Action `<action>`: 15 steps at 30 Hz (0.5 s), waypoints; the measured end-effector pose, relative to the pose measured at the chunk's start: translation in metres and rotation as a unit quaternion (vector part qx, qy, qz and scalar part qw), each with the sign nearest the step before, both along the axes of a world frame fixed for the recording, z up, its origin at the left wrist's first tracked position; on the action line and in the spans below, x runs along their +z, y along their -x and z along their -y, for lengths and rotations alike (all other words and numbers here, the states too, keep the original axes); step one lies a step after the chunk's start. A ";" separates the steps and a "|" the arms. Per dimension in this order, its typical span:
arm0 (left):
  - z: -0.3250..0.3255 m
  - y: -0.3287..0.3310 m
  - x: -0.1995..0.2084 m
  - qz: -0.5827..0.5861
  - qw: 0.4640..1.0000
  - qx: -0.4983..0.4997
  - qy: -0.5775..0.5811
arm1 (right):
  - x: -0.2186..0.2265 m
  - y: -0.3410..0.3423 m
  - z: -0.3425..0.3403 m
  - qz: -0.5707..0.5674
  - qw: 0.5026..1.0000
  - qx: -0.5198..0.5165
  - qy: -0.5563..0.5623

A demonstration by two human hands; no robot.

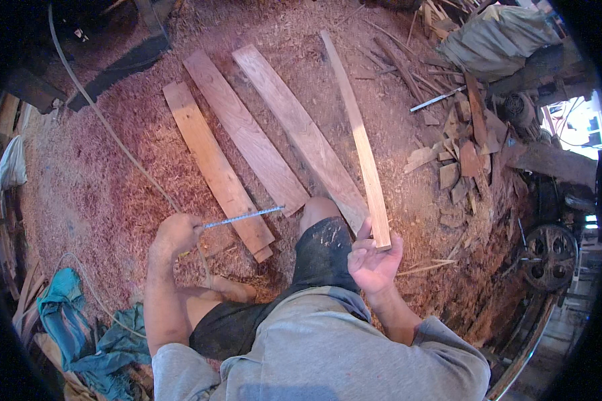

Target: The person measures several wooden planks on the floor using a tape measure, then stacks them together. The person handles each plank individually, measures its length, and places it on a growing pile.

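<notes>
My left hand (177, 234) is closed around a tape measure; its narrow blue-white marked blade (244, 217) sticks out to the right above the boards, and any case is hidden in the fist. My right hand (376, 262), palm up, supports the near end of a long narrow wooden strip (362, 144), fingers and thumb about its end. The strip slants away toward the far side. To its left three wide planks lie on the floor: a reddish-brown plank (301, 127), another plank (244, 130) and an orange-brown plank (214, 167).
Wood shavings (107, 174) cover the floor. A cord (107, 117) runs down the left, near a teal cloth (80, 334). Offcuts (465, 154) are heaped at the right, by a white strip (438, 98) and a spoked wheel (548, 257). My bent legs are between my hands.
</notes>
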State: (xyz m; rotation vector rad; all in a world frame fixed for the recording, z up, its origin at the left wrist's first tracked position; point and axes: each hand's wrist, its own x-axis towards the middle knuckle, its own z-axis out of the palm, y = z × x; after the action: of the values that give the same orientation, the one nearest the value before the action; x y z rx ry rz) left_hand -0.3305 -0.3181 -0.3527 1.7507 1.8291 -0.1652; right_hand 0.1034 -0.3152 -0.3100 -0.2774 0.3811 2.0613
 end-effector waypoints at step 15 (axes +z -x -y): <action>0.007 0.006 -0.015 -0.005 1.000 -0.020 -0.017 | -0.096 -0.006 0.024 0.221 0.971 0.063 -0.061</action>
State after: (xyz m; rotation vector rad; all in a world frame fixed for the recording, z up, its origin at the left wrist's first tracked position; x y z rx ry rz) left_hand -0.3363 -0.3254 -0.3674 1.8131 1.8146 -0.1588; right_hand 0.1092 -0.3396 -0.4059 -0.6836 -0.0358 2.0631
